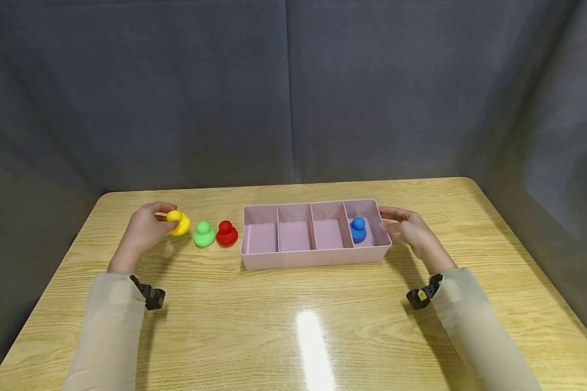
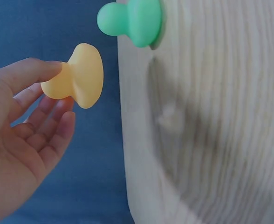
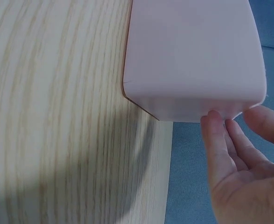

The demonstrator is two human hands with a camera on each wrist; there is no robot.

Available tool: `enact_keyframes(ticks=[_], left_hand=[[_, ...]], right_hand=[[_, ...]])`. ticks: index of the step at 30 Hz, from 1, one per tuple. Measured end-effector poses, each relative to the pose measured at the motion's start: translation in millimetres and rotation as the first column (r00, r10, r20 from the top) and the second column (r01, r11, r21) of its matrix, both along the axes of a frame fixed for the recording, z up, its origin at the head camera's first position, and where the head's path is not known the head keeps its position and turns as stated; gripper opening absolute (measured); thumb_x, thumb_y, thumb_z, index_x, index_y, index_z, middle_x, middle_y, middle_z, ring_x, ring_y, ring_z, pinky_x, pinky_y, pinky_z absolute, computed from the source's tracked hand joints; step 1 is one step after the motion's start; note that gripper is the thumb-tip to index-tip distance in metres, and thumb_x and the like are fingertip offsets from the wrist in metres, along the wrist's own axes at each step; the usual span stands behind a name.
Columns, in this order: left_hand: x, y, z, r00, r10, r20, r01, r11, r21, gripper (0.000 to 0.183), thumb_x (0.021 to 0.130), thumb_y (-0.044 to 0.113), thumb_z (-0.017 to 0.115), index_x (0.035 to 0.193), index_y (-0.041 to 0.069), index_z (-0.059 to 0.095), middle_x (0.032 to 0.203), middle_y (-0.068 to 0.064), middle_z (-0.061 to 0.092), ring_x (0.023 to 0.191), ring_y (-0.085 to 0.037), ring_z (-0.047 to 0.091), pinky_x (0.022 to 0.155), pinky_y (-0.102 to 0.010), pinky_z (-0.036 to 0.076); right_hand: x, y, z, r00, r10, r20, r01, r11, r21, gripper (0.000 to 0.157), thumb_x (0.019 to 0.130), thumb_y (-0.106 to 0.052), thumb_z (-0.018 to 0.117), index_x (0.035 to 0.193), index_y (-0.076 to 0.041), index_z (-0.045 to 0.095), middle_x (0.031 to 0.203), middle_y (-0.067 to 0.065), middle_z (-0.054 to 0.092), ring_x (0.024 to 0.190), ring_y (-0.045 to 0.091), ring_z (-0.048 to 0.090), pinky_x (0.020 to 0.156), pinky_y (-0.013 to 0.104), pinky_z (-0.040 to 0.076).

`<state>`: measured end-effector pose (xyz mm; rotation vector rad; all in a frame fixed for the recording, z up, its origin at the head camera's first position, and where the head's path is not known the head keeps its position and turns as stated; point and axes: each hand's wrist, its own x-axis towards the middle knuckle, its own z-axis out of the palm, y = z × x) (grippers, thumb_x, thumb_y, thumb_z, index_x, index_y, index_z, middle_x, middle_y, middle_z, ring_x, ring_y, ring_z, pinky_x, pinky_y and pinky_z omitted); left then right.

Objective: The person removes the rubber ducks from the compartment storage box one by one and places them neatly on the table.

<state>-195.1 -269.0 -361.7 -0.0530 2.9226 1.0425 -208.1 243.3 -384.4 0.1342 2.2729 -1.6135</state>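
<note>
On the left of the head view, my left hand (image 1: 149,227) pinches a yellow toy (image 1: 180,223) with a round head on a wider rounded base. In the left wrist view thumb and fingers hold that yellow toy (image 2: 86,77) by its round head, over the table. A green toy (image 1: 204,234) and a red toy (image 1: 226,234) of like shape stand just right of it. My right hand (image 1: 413,231) is at the right end of a pink divided box (image 1: 318,257); its fingertips (image 3: 214,116) touch the end wall. A blue toy (image 1: 358,230) sits in the box's rightmost compartment.
The box's other compartments (image 1: 295,228) lie in a row to the left of the blue toy. Underneath is a wooden table (image 1: 244,320) with a bright reflection in front. Grey cloth (image 1: 200,98) hangs behind and along both sides.
</note>
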Motion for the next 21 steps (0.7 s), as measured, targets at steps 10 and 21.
enact_keyframes(ticks=[10,21], left_hand=[[-1.5,-7,-11.6,0.999,-0.003,0.042,0.002,1.0,0.006,0.046,0.092,0.011,0.058,0.133,-0.007,0.048,0.135,-0.029,0.046,0.117,-0.042,0.05,0.089,-0.043,0.049],[-1.9,-5,-23.7,0.998,-0.008,0.068,0.008,1.0,0.003,0.044,0.092,0.011,0.057,0.131,-0.008,0.049,0.133,-0.029,0.049,0.114,-0.041,0.051,0.082,-0.033,0.049]], right_hand=[[-0.2,0,-1.7,1.0,-0.003,0.002,0.003,1.0,-0.005,0.056,0.097,-0.008,0.048,0.149,-0.002,0.028,0.153,0.022,0.031,0.135,0.031,0.038,0.115,0.047,0.032],[-0.6,1,-2.9,1.0,-0.005,-0.007,0.005,1.0,-0.001,0.056,0.096,-0.008,0.048,0.148,-0.001,0.029,0.152,0.022,0.032,0.132,0.028,0.041,0.114,0.046,0.033]])
